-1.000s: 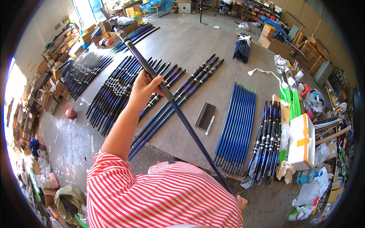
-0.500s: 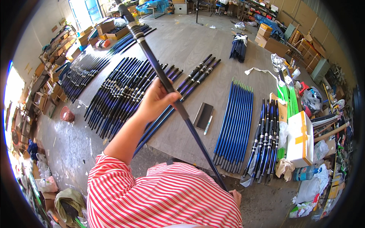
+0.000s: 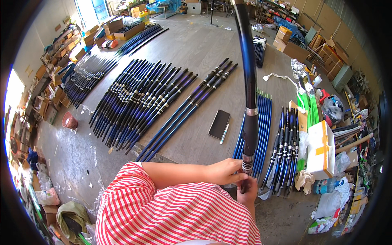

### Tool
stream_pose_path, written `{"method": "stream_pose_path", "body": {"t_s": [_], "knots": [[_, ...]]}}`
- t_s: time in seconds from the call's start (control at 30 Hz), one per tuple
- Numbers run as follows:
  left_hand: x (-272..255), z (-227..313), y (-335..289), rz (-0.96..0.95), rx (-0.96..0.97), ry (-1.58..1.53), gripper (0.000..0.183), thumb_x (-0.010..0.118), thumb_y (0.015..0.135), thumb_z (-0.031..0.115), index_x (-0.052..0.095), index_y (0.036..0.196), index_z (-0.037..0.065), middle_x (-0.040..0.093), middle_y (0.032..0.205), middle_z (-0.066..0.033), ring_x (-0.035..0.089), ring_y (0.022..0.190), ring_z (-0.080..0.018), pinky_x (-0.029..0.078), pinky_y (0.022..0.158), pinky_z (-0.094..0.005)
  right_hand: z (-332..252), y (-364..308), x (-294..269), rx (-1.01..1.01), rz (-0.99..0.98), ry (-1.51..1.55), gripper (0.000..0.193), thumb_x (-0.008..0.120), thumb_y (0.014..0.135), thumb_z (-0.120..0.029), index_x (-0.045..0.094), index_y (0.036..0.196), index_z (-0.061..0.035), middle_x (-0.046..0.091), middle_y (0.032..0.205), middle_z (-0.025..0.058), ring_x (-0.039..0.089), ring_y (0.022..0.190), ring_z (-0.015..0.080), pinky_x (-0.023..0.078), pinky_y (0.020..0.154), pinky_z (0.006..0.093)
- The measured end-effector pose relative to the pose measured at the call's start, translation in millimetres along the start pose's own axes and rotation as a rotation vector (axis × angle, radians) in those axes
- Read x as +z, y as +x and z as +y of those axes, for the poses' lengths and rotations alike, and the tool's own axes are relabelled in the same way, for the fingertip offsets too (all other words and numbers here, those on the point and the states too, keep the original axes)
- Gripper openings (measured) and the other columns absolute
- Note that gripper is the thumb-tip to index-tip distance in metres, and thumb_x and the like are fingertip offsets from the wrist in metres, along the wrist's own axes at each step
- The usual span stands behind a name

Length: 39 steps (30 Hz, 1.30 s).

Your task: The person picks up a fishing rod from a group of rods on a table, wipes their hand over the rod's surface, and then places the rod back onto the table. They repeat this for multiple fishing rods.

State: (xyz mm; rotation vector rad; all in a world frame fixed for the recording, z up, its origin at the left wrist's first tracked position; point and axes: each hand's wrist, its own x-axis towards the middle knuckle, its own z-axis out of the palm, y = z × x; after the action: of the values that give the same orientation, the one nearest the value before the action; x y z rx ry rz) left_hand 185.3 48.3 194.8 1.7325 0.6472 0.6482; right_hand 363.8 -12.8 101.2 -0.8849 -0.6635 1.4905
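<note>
A dark blue and black fishing rod (image 3: pixel 247 61) stands nearly upright before me, its thick end rising past the top edge. My left hand (image 3: pixel 223 171) reaches across from the left and closes on the rod at the ringed black part. Just beneath it, my right hand (image 3: pixel 247 192) is wrapped round the lower portion, close against the left fingers. What lies below the right hand is hidden. Behind the rod, a row of thin blue rod sections (image 3: pixel 264 122) with green tips lies on the grey table (image 3: pixel 192 134).
Three long rods (image 3: pixel 192 104) lie left of a phone (image 3: pixel 219 123) and a white pen (image 3: pixel 224 134). Many handled rods (image 3: pixel 139 102) are spread farther left. Several assembled rods (image 3: pixel 284 147) lie right, beside a white foam box (image 3: pixel 320 149) and a water bottle (image 3: pixel 328 185).
The rod has swung from a leftward slant to nearly upright. My left hand has moved down and right to meet my right hand, which has come up into fuller view.
</note>
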Motion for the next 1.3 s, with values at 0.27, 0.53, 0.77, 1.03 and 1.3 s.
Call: {"method": "stream_pose_path", "body": {"t_s": [0.27, 0.53, 0.77, 1.03, 1.3], "knots": [[-34.3, -27.5, -12.7, 0.188, -0.075, -0.163, 0.049, 0.059, 0.083, 0.028, 0.040, 0.119, 0.001, 0.053, 0.110, -0.0149, 0.052, 0.103, -0.0244, 0.042, 0.088, -0.0384, 10.9, -15.3, -35.4, -0.051, 0.071, -0.477, 0.049, 0.051, 0.086, -0.039, 0.055, 0.062, 0.0028, 0.048, 0.049, 0.0038, 0.041, 0.040, 0.0083, 0.029, 0.038, 0.0218], [-170.0, -33.6, -40.3, 0.908, 0.236, -1.019, 0.044, 0.034, 0.092, 0.037, 0.043, 0.111, -0.001, 0.051, 0.112, -0.0240, 0.051, 0.104, -0.0345, 0.040, 0.091, -0.0431, -24.9, -49.1, -107.6, -0.077, 0.313, -0.927, 0.045, 0.049, 0.089, -0.033, 0.057, 0.061, 0.0021, 0.048, 0.046, 0.0026, 0.043, 0.039, 0.0076, 0.030, 0.037, 0.0217], [-203.5, -53.7, -65.8, 0.700, 0.016, -0.926, 0.053, 0.029, 0.092, 0.043, 0.051, 0.107, -0.003, 0.058, 0.103, -0.0201, 0.057, 0.097, -0.0315, 0.046, 0.086, -0.0389, -55.3, -61.8, -115.7, -0.257, 0.504, -1.004, 0.044, 0.051, 0.087, -0.029, 0.055, 0.058, 0.0030, 0.047, 0.044, 0.0033, 0.043, 0.035, 0.0092, 0.032, 0.036, 0.0229], [-231.3, -74.8, -104.4, 0.044, -0.225, -0.991, 0.095, 0.019, 0.078, 0.071, 0.057, 0.092, -0.015, 0.055, 0.097, -0.0330, 0.058, 0.087, -0.0424, 0.050, 0.076, -0.0453, -97.8, -72.0, -131.2, -0.418, 0.722, -1.167, 0.046, 0.053, 0.087, -0.026, 0.050, 0.050, 0.0013, 0.048, 0.045, 0.0028, 0.042, 0.045, 0.0085, 0.033, 0.046, 0.0261], [-207.8, -84.8, -109.3, -0.369, -0.130, -0.924, 0.108, 0.036, 0.064, 0.080, 0.048, 0.107, -0.018, 0.045, 0.114, -0.0355, 0.054, 0.099, -0.0413, 0.045, 0.084, -0.0455, -134.4, -80.7, -138.4, -0.543, 1.045, -0.665, 0.036, 0.057, 0.085, -0.025, 0.043, 0.056, -0.0082, 0.036, 0.049, -0.0017, 0.035, 0.041, 0.0079, 0.030, 0.041, 0.0226]]}}
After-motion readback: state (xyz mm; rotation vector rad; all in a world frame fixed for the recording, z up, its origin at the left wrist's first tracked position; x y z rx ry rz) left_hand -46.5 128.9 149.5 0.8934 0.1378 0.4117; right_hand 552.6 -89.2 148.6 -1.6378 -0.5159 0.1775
